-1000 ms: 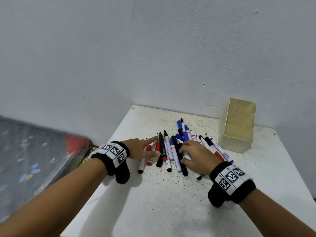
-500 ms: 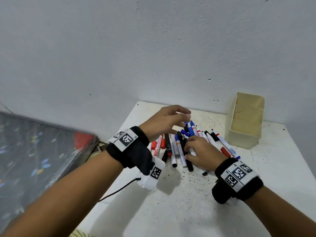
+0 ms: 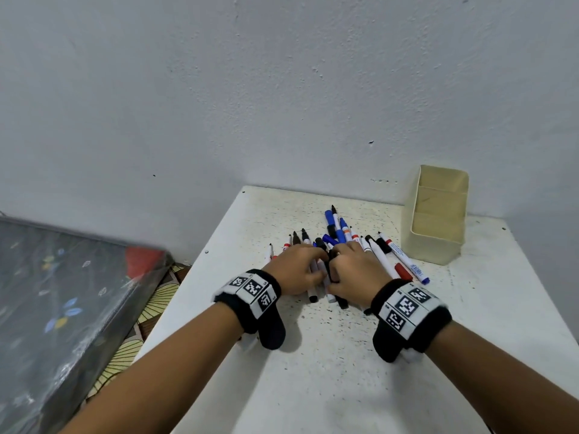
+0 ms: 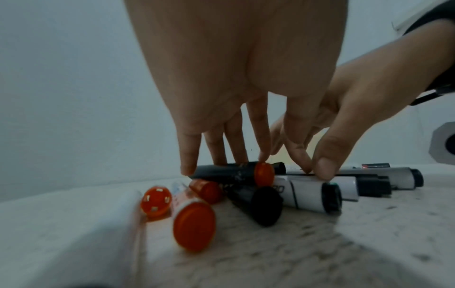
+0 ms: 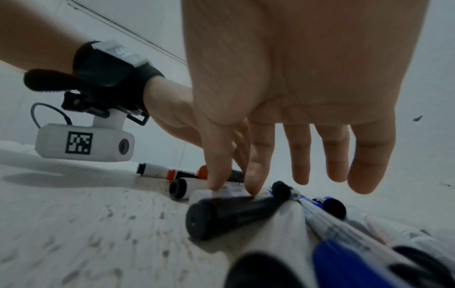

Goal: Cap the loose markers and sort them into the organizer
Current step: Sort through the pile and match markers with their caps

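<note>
Several red, blue and black markers (image 3: 341, 233) lie in a pile on the white table (image 3: 344, 371), some uncapped with bare tips. My left hand (image 3: 297, 269) is down on the pile's left half, its straight fingers (image 4: 216, 152) touching a black marker (image 4: 221, 173) beside red-capped ones (image 4: 194, 226). My right hand (image 3: 354, 270) lies next to it; its thumb and forefinger (image 5: 216, 175) pinch a white-barrelled marker (image 5: 200, 194), the other fingers hanging straight. The beige organizer (image 3: 438, 242) stands at the back right, and its three compartments look empty.
A grey wall rises right behind the table. Left of the table lies a dark, flower-patterned bundle under plastic (image 3: 62, 292) over a yellow patterned floor (image 3: 156, 302). The table's front half is bare, speckled white.
My left hand, lifted above the pile half a second ago, has come down onto the markers beside the right hand. The right hand has stayed on the pile.
</note>
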